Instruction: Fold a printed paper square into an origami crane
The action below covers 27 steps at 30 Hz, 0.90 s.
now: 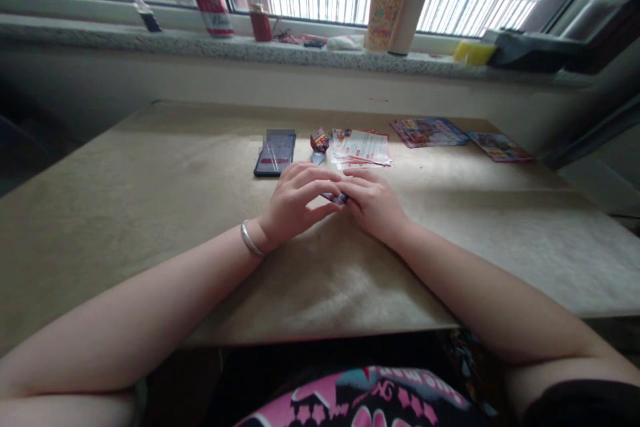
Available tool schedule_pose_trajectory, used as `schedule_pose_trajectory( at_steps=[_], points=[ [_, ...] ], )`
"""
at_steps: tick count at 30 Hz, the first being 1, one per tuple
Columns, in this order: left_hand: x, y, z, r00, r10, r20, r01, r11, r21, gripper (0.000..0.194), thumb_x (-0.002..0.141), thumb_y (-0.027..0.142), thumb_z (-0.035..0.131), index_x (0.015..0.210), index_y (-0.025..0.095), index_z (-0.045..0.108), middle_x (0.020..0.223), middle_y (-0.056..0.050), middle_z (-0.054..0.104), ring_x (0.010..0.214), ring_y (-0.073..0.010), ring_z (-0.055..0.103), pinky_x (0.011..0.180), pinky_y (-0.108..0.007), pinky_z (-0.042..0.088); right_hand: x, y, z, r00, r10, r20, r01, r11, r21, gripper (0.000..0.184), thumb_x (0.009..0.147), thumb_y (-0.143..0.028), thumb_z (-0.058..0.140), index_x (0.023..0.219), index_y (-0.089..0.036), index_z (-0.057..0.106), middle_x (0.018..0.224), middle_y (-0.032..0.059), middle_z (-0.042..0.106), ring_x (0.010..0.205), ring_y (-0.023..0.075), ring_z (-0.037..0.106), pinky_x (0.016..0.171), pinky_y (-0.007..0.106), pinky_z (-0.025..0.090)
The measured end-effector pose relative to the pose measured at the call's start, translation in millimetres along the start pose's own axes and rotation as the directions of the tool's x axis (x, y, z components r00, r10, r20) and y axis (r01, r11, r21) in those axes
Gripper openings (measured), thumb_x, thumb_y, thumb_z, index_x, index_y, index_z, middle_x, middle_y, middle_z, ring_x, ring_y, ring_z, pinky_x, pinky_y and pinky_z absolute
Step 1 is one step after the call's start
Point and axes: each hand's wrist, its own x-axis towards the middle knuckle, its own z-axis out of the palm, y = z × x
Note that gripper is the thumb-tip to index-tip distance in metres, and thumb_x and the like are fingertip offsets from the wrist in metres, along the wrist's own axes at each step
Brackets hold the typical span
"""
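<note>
Black fabric with pink and white print (370, 407) is sitting closest to us, right below the edge of a smooth, pale beige tabletop (125, 213). Our left hand (300, 203), with a shiny silver bangle (251, 238) circling the wrist, is arching with its fingers curved and a bit apart. Our right hand (375, 203) is lying lower and flatter, with its fingertips meeting the left's. Between them a small, glossy, multicoloured flat piece (336, 198) is peeking out just above the table, but our fingers are covering most of it, so we can't tell which hand is pinching it.

Just beyond, a crinkly red-and-dark wrapper (320, 140) is sitting beside a loose pile of white cards with red edges (363, 148). Left of that, a black rectangular phone (277, 155) is lying face up. Over to the right, two fanned stacks of colourful cards (427, 132) are resting flat. Behind everything, a speckled stone sill (310, 57) is holding a red-and-white can (214, 10) and a patterned yellowish cup (384, 17).
</note>
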Motion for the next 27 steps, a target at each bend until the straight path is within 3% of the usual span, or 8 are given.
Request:
schedule_pose_trajectory(
  at_steps=[4, 7, 11, 19, 27],
  points=[
    [-0.1, -0.9, 0.5, 0.995, 0.073, 0.069, -0.076, 0.996, 0.051, 0.023, 0.082, 0.047, 0.068, 0.092, 0.026, 0.067, 0.098, -0.001, 0.072, 0.094, -0.0165, 0.061, 0.098, -0.036, 0.042, 0.2, 1.4, 0.9, 1.0, 0.014, 0.007, -0.014, 1.0, -0.021, 0.03, 0.089, -0.017, 0.05, 0.11, -0.023, 0.071, 0.112, 0.0011, 0.073, 0.115, 0.0218, 0.058, 0.102, 0.038, 0.045],
    [0.5, 0.0, 0.4, 0.99, 0.123, 0.068, -0.129, 0.987, 0.095, 0.009, 0.086, 0.035, 0.066, 0.088, 0.027, 0.068, 0.092, 0.002, 0.072, 0.087, -0.0138, 0.061, 0.094, -0.033, 0.044, 0.2, 2.0, 1.9, 0.999, -0.022, 0.038, 0.024, 0.999, -0.033, 0.025, 0.09, -0.021, 0.054, 0.107, -0.024, 0.072, 0.112, -0.0002, 0.072, 0.116, 0.0221, 0.057, 0.104, 0.039, 0.043],
    [1.2, -2.0, -0.6, 0.986, 0.152, 0.064, -0.161, 0.975, 0.156, 0.007, 0.087, 0.032, 0.065, 0.089, 0.026, 0.068, 0.091, 0.002, 0.073, 0.083, -0.0133, 0.062, 0.091, -0.032, 0.045, 0.6, -0.4, 1.5, 0.998, -0.037, 0.056, 0.04, 0.997, -0.064, 0.026, 0.093, -0.026, 0.052, 0.11, -0.022, 0.07, 0.115, 0.0012, 0.071, 0.117, 0.023, 0.056, 0.105, 0.04, 0.041],
    [0.9, -6.4, -0.1, 0.991, 0.077, 0.11, -0.097, 0.975, 0.197, 0.012, 0.089, 0.036, 0.063, 0.093, 0.026, 0.069, 0.091, 0.003, 0.074, 0.083, -0.014, 0.063, 0.09, -0.032, 0.044, 1.9, -2.5, 0.2, 0.992, 0.023, 0.126, -0.004, 0.989, -0.146, 0.03, 0.096, -0.029, 0.047, 0.112, -0.019, 0.07, 0.116, 0.0037, 0.071, 0.117, 0.0244, 0.056, 0.103, 0.04, 0.042],
    [-0.2, -13.3, 2.7, 0.986, -0.068, 0.155, 0.048, 0.991, 0.126, 0.02, 0.092, 0.035, 0.057, 0.086, 0.023, 0.071, 0.086, 0.0, 0.074, 0.082, -0.0153, 0.065, 0.088, -0.034, 0.044, 0.8, -2.0, 1.3, 0.986, 0.038, 0.16, 0.0, 0.973, -0.232, 0.032, 0.098, -0.034, 0.045, 0.11, -0.021, 0.071, 0.113, 0.0038, 0.072, 0.117, 0.0259, 0.056, 0.1, 0.041, 0.042]
  ],
)
